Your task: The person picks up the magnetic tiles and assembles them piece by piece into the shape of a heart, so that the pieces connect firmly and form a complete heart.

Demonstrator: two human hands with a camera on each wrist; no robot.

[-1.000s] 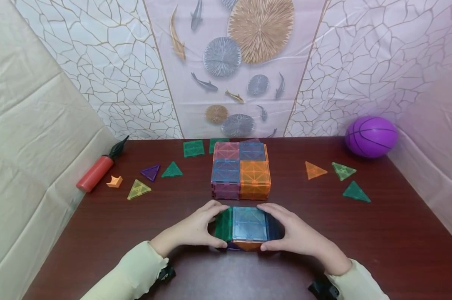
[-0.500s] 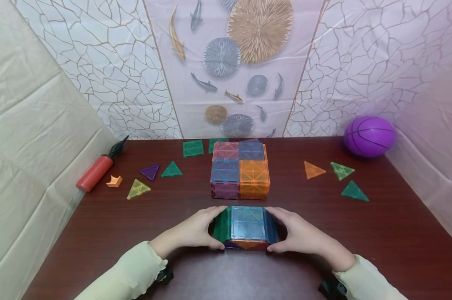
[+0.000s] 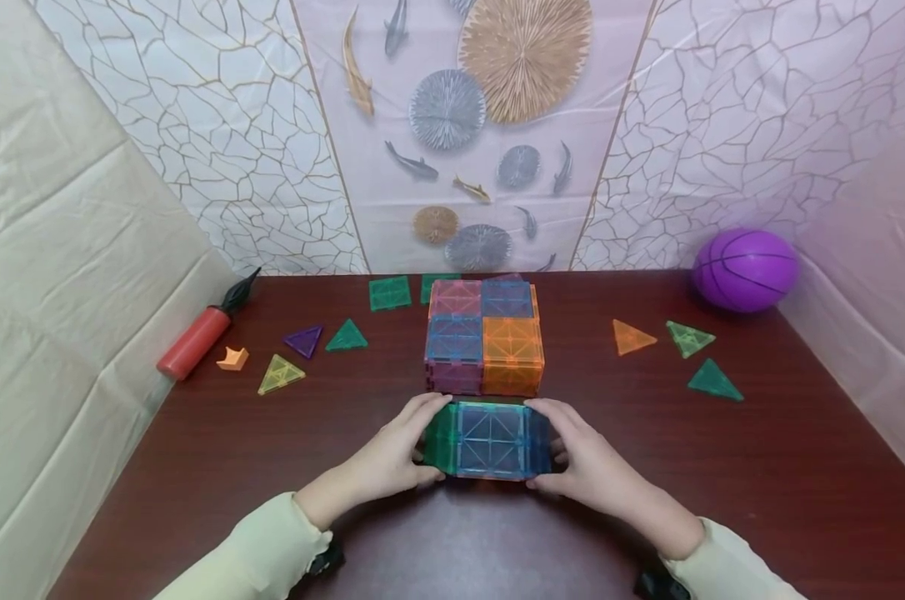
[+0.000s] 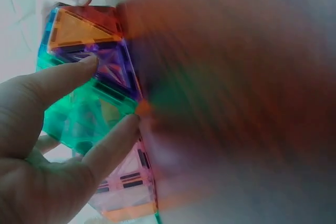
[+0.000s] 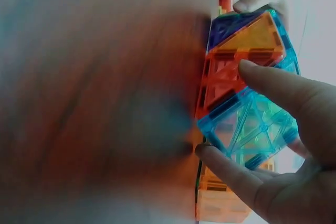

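Both hands hold a low, slope-sided block of see-through magnetic tiles (image 3: 492, 442) near the table's front. My left hand (image 3: 392, 450) grips its green end (image 4: 79, 121), thumb on the near side and fingers on the far side. At the other end, my right hand (image 3: 591, 462) grips the blue sloping tile (image 5: 257, 124) in the same way. A blue square tops the block. Its near face, seen in the wrist views, has purple (image 4: 114, 69), orange (image 4: 79, 29) and red triangles (image 5: 219, 80). Just behind stands a larger tile box (image 3: 485, 342) in pink, blue and orange.
Loose triangle tiles lie to the left (image 3: 281, 374) and right (image 3: 632, 337). Green squares (image 3: 389, 293) lie at the back. A red hand pump (image 3: 195, 340) and small orange crown-shaped piece (image 3: 232, 359) are far left; a purple ball (image 3: 746, 270) sits back right.
The block has shifted slightly away from me and tipped, so the head view now shows its blue top more fully and no longer its orange near face. Both hands moved with it.
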